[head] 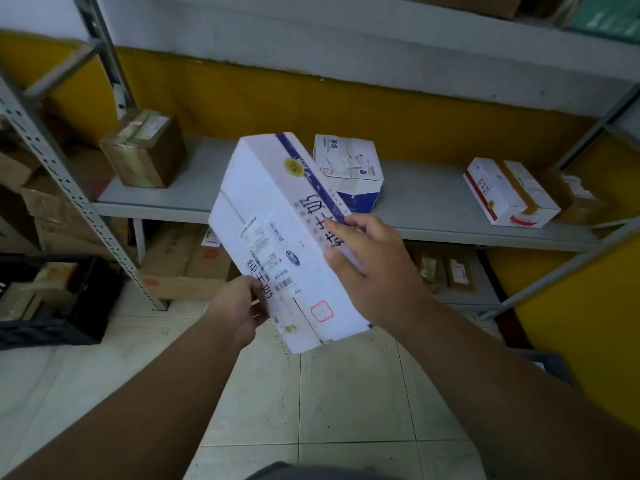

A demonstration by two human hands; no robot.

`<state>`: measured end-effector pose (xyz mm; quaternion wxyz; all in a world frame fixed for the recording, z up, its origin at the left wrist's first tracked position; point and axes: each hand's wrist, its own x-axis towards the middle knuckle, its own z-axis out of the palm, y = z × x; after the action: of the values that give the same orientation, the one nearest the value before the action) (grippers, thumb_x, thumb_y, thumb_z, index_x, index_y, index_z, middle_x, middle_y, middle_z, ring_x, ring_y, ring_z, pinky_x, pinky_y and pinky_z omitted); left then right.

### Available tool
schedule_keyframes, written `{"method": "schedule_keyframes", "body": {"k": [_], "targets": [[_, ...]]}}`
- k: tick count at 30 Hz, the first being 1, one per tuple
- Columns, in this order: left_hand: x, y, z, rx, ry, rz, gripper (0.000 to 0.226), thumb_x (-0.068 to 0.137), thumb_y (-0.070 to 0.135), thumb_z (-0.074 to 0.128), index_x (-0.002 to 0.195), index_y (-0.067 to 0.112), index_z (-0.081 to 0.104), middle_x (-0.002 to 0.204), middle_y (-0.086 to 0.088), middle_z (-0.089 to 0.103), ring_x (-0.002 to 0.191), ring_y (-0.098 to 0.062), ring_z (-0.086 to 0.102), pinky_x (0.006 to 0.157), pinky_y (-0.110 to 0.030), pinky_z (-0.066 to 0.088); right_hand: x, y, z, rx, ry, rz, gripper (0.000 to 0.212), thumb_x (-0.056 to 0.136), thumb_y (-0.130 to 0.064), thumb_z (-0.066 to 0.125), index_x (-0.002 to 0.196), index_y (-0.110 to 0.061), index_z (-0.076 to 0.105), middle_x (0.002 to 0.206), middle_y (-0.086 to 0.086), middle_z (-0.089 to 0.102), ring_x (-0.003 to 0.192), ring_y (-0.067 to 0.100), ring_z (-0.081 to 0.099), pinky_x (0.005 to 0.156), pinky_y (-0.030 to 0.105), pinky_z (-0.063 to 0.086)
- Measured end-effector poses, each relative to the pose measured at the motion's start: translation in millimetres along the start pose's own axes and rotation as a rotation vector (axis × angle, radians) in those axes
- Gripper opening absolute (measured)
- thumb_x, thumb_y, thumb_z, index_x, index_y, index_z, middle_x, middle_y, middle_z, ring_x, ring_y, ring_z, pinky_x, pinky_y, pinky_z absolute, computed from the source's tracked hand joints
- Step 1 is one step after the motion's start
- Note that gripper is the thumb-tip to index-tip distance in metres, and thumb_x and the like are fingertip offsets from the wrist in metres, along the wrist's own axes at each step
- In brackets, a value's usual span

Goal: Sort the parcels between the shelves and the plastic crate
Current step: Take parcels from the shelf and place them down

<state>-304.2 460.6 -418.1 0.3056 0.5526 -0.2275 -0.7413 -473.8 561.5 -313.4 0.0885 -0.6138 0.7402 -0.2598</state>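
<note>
I hold a long white carton [273, 216] with a blue stripe and black lettering, tilted in the air in front of the grey shelf [426, 202]. My left hand [239, 306] grips its near lower left edge. My right hand [374, 265] grips its right side, fingers curled over the top face. The dark plastic crate [83, 306] stands on the floor at the left with parcels inside.
On the shelf sit a brown taped box [143, 150], a white-and-blue carton [349, 168], a white-and-red carton [509, 192] and a brown parcel [578, 195]. Cardboard boxes [183, 261] fill the space under the shelf. A perforated steel upright [69, 188] slants at the left. The floor is tiled.
</note>
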Motion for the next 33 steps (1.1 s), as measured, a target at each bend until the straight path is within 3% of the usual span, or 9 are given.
{"method": "schedule_keyframes", "body": {"k": [4,9,13,16,18,24,26,28,33], "targets": [[3.9,1.1,-4.2,-0.021,-0.038,-0.048,0.03,0.093,0.015,0.052,0.114,0.0,0.066,0.101,-0.012,0.075,0.087,-0.03,0.07,0.076,-0.039,0.059,8.7,13.1,-6.6,0.095,0.041,0.128,0.042,0.104,-0.028,0.042,0.145,-0.025,0.055,0.148,-0.006,0.05,0.129,0.016,0.039,0.104,0.028,0.033],[-1.8,4.8,-19.2,-0.175,-0.269,-0.023,0.032,0.098,0.021,0.056,0.128,0.014,0.067,0.127,-0.014,0.07,0.116,-0.037,0.066,0.104,-0.056,0.047,14.2,33.1,-21.7,0.249,0.022,0.422,0.027,0.102,-0.045,0.045,0.118,-0.035,0.065,0.118,-0.006,0.069,0.1,0.016,0.065,0.089,0.046,0.056],[-7.9,14.4,-13.6,-0.067,-0.363,0.191,0.031,0.09,0.021,0.058,0.118,0.016,0.073,0.121,-0.012,0.072,0.111,-0.032,0.069,0.091,-0.05,0.058,18.9,55.4,-18.1,0.473,0.039,0.696,0.041,0.094,-0.058,0.047,0.09,-0.024,0.07,0.088,0.0,0.077,0.087,0.026,0.074,0.085,0.049,0.058],[-8.9,22.1,-3.7,0.123,-0.331,0.333,0.025,0.101,0.018,0.05,0.114,0.018,0.072,0.11,-0.004,0.076,0.095,-0.017,0.073,0.07,-0.024,0.056,13.1,68.3,-10.1,0.677,0.092,0.831,0.036,0.098,-0.045,0.055,0.089,-0.014,0.071,0.092,0.011,0.077,0.091,0.035,0.073,0.081,0.041,0.056],[-11.1,25.6,1.8,0.234,-0.351,0.391,0.028,0.101,0.02,0.047,0.107,0.024,0.075,0.103,0.001,0.076,0.084,-0.013,0.067,0.065,-0.02,0.049,5.2,71.9,-10.4,0.84,0.111,0.909,0.036,0.1,-0.045,0.055,0.092,-0.016,0.074,0.093,0.011,0.078,0.086,0.032,0.072,0.077,0.043,0.056],[-11.8,41.8,23.1,0.388,-0.021,0.191,0.04,0.087,0.054,0.057,0.098,0.018,0.071,0.106,-0.006,0.073,0.095,-0.028,0.065,0.088,-0.044,0.054,7.3,83.6,-8.7,0.747,-0.033,1.023,0.073,0.083,-0.084,0.047,0.098,-0.016,0.069,0.094,0.007,0.075,0.09,0.031,0.07,0.08,0.04,0.057],[-10.4,45.1,29.4,0.458,0.03,0.154,0.045,0.09,0.056,0.055,0.098,0.015,0.07,0.103,-0.007,0.073,0.093,-0.027,0.066,0.076,-0.039,0.055,4.9,84.2,-7.4,0.688,-0.098,1.012,0.073,0.084,-0.086,0.041,0.088,-0.017,0.066,0.082,0.007,0.074,0.08,0.03,0.069,0.066,0.033,0.051],[-11.0,46.6,31.4,0.484,0.014,0.139,0.046,0.091,0.057,0.058,0.099,0.013,0.069,0.1,-0.008,0.072,0.09,-0.027,0.066,0.066,-0.035,0.051,0.1,87.4,-5.2,0.67,-0.132,0.997,0.071,0.087,-0.083,0.036,0.082,-0.018,0.064,0.082,0.009,0.075,0.077,0.031,0.07,0.061,0.032,0.048],[-11.3,43.9,19.6,0.457,-0.176,0.13,0.05,0.089,0.064,0.058,0.11,0.02,0.07,0.112,-0.009,0.074,0.104,-0.033,0.069,0.092,-0.053,0.056,-9.6,101.9,-2.9,0.919,-0.025,1.019,0.068,0.095,-0.075,0.032,0.112,-0.02,0.069,0.112,0.015,0.073,0.102,0.039,0.068,0.085,0.048,0.055]]}}
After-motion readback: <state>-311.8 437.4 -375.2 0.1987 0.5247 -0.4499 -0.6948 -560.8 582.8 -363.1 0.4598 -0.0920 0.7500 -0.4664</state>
